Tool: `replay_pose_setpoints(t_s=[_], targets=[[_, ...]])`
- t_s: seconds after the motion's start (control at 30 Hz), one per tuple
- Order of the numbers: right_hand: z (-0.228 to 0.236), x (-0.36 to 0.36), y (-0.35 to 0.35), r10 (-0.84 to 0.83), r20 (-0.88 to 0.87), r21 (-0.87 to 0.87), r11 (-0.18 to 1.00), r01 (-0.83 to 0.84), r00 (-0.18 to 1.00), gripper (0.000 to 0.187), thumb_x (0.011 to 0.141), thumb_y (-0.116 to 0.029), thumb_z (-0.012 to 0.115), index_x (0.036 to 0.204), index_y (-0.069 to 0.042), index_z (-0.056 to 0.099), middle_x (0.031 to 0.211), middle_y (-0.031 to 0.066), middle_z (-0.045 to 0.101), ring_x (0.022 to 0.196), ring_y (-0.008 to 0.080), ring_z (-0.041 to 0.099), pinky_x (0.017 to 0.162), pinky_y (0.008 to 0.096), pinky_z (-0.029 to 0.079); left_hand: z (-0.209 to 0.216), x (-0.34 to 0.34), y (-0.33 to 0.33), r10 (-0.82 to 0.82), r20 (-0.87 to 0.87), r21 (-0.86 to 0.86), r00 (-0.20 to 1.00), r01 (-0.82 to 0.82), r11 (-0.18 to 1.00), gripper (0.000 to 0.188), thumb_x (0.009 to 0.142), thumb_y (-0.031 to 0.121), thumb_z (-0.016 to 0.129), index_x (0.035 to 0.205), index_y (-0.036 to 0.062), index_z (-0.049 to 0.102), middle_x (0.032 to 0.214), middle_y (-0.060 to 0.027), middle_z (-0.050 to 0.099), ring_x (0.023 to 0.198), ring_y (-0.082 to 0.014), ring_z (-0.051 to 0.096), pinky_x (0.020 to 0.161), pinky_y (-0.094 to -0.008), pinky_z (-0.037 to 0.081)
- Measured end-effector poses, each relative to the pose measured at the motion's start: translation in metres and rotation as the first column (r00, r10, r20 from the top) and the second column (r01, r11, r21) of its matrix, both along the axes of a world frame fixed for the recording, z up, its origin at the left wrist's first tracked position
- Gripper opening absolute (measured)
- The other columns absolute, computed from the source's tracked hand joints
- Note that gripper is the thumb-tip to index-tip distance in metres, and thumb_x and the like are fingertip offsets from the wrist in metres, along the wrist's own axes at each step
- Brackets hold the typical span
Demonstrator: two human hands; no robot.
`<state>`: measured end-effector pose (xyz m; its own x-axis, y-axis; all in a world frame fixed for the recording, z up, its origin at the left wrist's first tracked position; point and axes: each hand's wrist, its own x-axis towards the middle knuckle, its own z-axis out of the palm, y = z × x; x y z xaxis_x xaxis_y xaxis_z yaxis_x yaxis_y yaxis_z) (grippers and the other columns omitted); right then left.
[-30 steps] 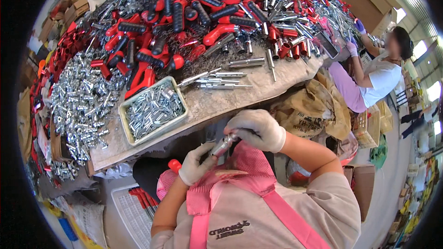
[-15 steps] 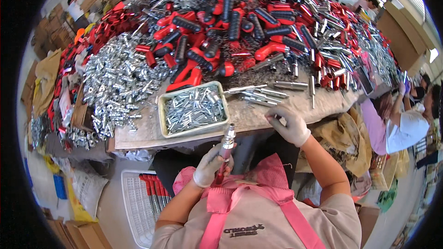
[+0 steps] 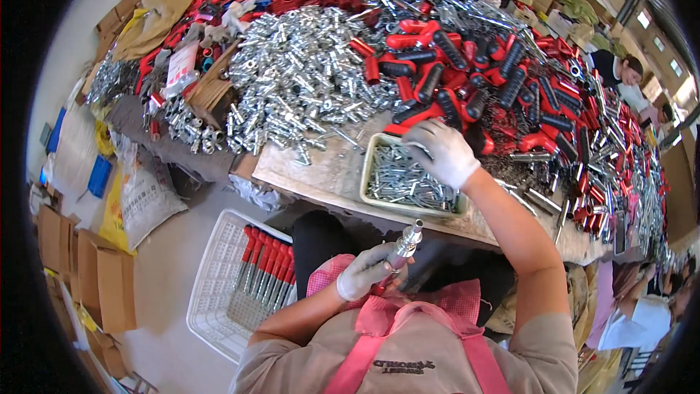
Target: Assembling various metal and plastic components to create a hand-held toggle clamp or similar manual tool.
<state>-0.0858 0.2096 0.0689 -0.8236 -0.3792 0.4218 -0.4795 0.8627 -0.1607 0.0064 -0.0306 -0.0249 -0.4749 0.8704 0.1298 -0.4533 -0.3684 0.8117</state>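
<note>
In the head view: gripping a shiny metal tool [image 3: 407, 243] in the left hand [image 3: 364, 273], tip up, near the table [image 3: 295, 171] edge. Holding the right hand [image 3: 443, 152] over the pale tray [image 3: 410, 207] of little metal pins [image 3: 408, 179]; cannot tell if pinching any. Close to big piles of silver bits [image 3: 299, 76] and red-and-black handles [image 3: 450, 51].
</note>
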Motion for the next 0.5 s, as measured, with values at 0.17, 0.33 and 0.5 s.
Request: replay_pose_setpoints(t_s=[0.17,0.33,0.5], targets=[[-0.024,-0.104,-0.056,-0.032,0.016,0.140,0.990,0.029,0.999,0.030,0.079,-0.019,0.056,0.108,-0.012,0.057,0.102,0.0128,0.059,0.096,0.0304,0.056,0.080,0.0408,0.048,-0.001,-0.010,-0.016,0.039,-0.013,0.033,0.999,-0.038,0.999,0.042,0.091,0.036,0.048,0.111,-0.0007,0.051,0.074,-0.0048,0.052,0.061,-0.0087,0.045,0.057,-0.0215,0.035],[-0.049,-0.157,-0.089,-0.020,0.184,0.097,0.995,0.002,0.983,0.040,0.082,-0.025,0.056,0.120,-0.014,0.049,0.123,0.0123,0.049,0.108,0.0321,0.051,0.090,0.0415,0.044,0.004,-0.020,-0.029,0.054,-0.019,-0.025,0.998,-0.054,0.998,0.056,0.085,0.051,0.051,0.109,0.0005,0.052,0.071,-0.0037,0.051,0.061,-0.0107,0.046,0.055,-0.0237,0.033],[-0.039,-0.141,-0.070,0.176,0.181,0.294,0.929,-0.224,0.968,0.024,0.079,-0.024,0.057,0.099,-0.011,0.059,0.116,0.0082,0.055,0.107,0.0285,0.052,0.089,0.0395,0.044,-0.008,-0.027,-0.047,0.066,0.014,0.083,0.998,-0.067,0.994,0.040,0.092,0.033,0.047,0.112,-0.0013,0.050,0.077,-0.0038,0.051,0.063,-0.0098,0.044,0.059,-0.0226,0.035]])
